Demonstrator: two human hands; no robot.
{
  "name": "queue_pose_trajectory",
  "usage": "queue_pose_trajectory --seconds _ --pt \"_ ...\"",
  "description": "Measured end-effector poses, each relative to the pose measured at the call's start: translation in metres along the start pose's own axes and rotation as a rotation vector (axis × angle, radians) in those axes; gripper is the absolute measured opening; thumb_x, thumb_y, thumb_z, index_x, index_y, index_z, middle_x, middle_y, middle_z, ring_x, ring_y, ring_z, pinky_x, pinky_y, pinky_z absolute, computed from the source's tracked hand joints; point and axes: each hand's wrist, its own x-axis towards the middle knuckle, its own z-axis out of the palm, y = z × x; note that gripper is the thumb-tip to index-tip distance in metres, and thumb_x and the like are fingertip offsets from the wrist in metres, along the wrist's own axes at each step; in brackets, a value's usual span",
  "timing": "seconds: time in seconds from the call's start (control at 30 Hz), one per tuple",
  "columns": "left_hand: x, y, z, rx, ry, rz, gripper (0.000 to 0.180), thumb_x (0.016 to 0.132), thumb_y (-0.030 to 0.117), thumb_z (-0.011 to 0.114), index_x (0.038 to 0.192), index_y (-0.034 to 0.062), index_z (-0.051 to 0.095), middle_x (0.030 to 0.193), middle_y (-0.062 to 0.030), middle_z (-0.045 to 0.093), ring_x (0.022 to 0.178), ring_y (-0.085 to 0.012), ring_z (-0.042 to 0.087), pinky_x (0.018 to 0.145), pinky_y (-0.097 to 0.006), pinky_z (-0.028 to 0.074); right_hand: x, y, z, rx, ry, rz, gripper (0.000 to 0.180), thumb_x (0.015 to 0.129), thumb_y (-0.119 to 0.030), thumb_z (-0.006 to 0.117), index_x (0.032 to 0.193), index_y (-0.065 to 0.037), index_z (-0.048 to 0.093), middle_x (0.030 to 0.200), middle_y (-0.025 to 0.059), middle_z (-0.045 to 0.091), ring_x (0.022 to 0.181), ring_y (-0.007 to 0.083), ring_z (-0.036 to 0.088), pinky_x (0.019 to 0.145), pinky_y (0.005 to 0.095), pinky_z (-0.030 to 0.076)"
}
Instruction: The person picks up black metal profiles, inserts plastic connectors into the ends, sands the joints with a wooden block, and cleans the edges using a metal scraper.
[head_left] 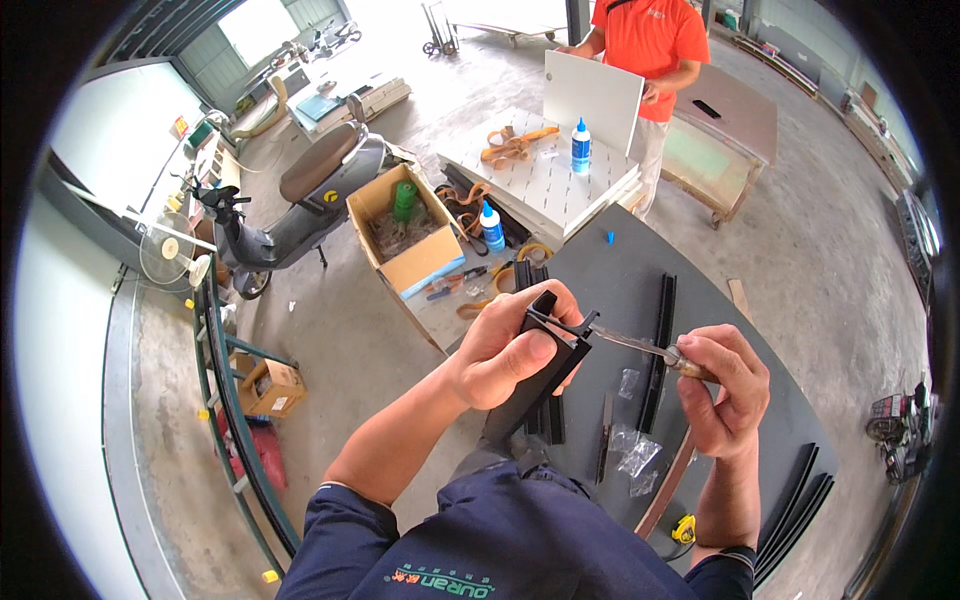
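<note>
— What sort of place is seen here?

— A workshop, most likely for assembly: black profile bars (657,350) and a yellow tape measure (684,529) are laid on a dark grey worktop (610,285).

— Is that borne out further off?

— It is. White panels (603,188) are stacked flat, with a nozzle bottle (581,150) stood on top. A hand truck (438,28) is set back, and a scooter (315,180) is parked on the bare concrete floor (335,350).

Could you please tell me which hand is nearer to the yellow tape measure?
Right. The right hand is above and slightly right of the yellow tape measure in the picture; the left hand is farther off, to its upper left.
</note>
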Motion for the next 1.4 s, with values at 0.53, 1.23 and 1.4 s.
queue_pose_trajectory --seconds 0.53,1.23,1.4 --pt "-0.001 -0.015 -0.015 0.348 -0.032 0.185 0.056 0.089 0.053 0.052 0.086 -0.0025 0.051 0.068 -0.0092 0.059 0.056 -0.0124 0.056 0.051 -0.024 0.042 -0.007 -0.005 -0.016 -0.111 -0.026 -0.148 0.026 0.068 -0.003 0.068 0.093 -0.009 0.071 0.081 0.0067 0.064 0.067 0.0184 0.056 0.059 0.0274 0.044" --pt "0.000 -0.013 -0.014 0.445 -0.046 0.219 0.050 0.086 0.050 0.056 0.089 -0.0003 0.053 0.069 -0.0100 0.060 0.054 -0.0159 0.056 0.051 -0.027 0.044 -0.028 0.001 -0.002 0.033 -0.015 0.016 0.027 0.076 -0.008 0.067 0.101 -0.001 0.067 0.084 0.0129 0.064 0.065 0.0190 0.058 0.057 0.0271 0.045" --pt "-0.001 -0.017 0.000 -0.225 0.161 0.108 0.054 0.089 0.050 0.053 0.105 -0.0003 0.041 0.070 -0.0228 0.057 0.058 -0.0287 0.059 0.053 -0.037 0.051 -0.037 -0.006 0.029 0.136 0.084 0.127 0.031 0.081 -0.008 0.063 0.108 0.006 0.063 0.086 0.0171 0.063 0.070 0.0216 0.062 0.061 0.0283 0.049"
